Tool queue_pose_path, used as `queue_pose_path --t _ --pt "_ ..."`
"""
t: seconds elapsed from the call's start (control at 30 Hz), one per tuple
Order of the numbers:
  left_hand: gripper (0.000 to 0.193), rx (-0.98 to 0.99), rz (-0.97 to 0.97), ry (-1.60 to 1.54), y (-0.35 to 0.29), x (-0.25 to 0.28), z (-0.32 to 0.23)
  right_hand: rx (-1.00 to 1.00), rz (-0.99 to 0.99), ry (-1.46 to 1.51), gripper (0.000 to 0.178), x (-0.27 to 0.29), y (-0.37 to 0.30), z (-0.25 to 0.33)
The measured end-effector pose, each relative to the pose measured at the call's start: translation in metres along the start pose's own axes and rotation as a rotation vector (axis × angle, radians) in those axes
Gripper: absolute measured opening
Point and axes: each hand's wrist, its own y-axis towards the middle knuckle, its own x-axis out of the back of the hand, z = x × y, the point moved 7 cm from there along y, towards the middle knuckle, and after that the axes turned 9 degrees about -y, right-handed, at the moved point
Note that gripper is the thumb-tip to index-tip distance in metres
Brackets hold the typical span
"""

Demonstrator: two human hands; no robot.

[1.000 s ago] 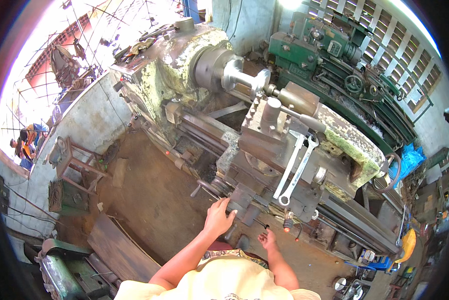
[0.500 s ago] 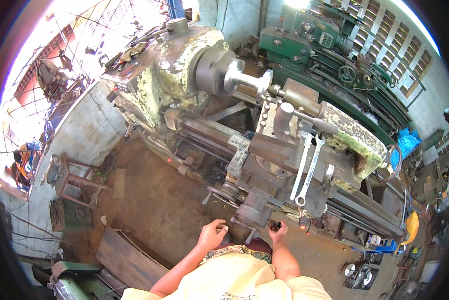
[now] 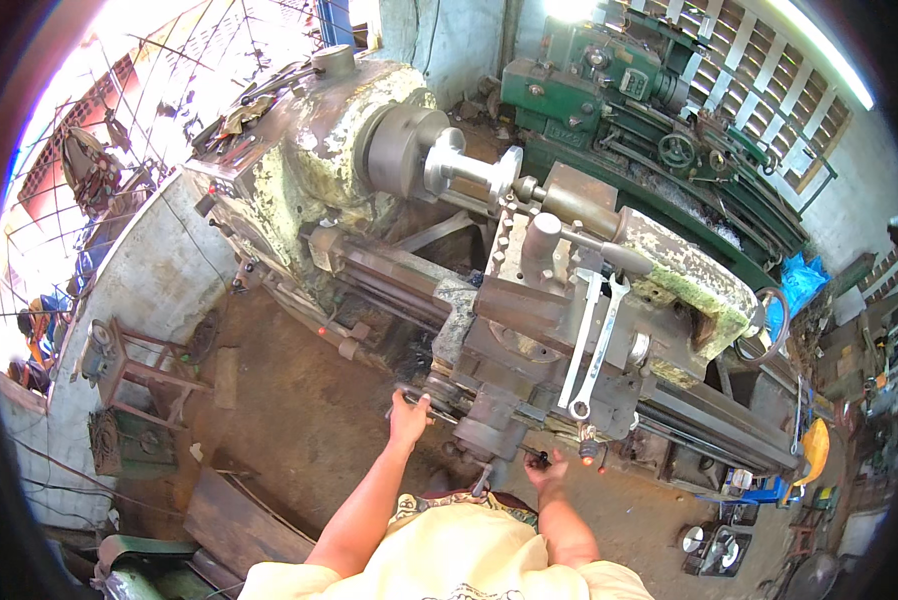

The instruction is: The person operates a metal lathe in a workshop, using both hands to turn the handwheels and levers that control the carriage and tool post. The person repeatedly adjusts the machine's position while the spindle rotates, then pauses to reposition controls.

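Note:
I stand at a large worn metal lathe with a patchy cream headstock (image 3: 304, 150). A shiny flanged workpiece (image 3: 474, 170) sits between the chuck (image 3: 404, 150) and the tailstock centre. My left hand (image 3: 409, 420) is closed on the carriage handwheel (image 3: 441, 392), at its left edge. My right hand (image 3: 549, 470) is curled at a dark-knobbed lever (image 3: 536, 458) right of the cross-slide crank (image 3: 484, 475); its fingers partly hide the knob. A combination spanner (image 3: 599, 350) and a flat pale metal bar (image 3: 579, 345) lie across the carriage, beside the tool post (image 3: 542, 240).
A green lathe (image 3: 649, 130) stands behind, along the wall. A blue plastic bag (image 3: 799, 285) lies beyond the tailstock handwheel (image 3: 769, 330). On the left are a wooden stand (image 3: 154, 370) and a barred opening. A wooden board (image 3: 244, 530) leans at the lower left.
My left hand has moved left and up from beside the crank onto the carriage handwheel. My right hand stays at the lever. The whole view has shifted slightly.

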Motion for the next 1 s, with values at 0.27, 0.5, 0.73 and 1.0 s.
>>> queue_pose_path --t 0.27,0.5,0.73,1.0 --pt "0.091 0.146 -0.044 0.113 0.025 -0.016 0.004 0.211 -0.006 -0.327 0.039 0.005 0.0 0.033" --pt "0.11 0.124 -0.082 0.351 0.045 -0.028 0.029 0.768 -0.256 -0.758 0.021 0.025 -0.039 0.112" --pt "0.105 0.064 -0.138 0.486 0.046 -0.028 0.024 1.308 -0.116 -0.602 0.008 -0.031 -0.17 0.146" --pt "0.106 0.039 -0.14 0.466 0.043 -0.031 0.022 1.542 -0.157 -1.089 0.011 -0.117 -0.244 0.095"
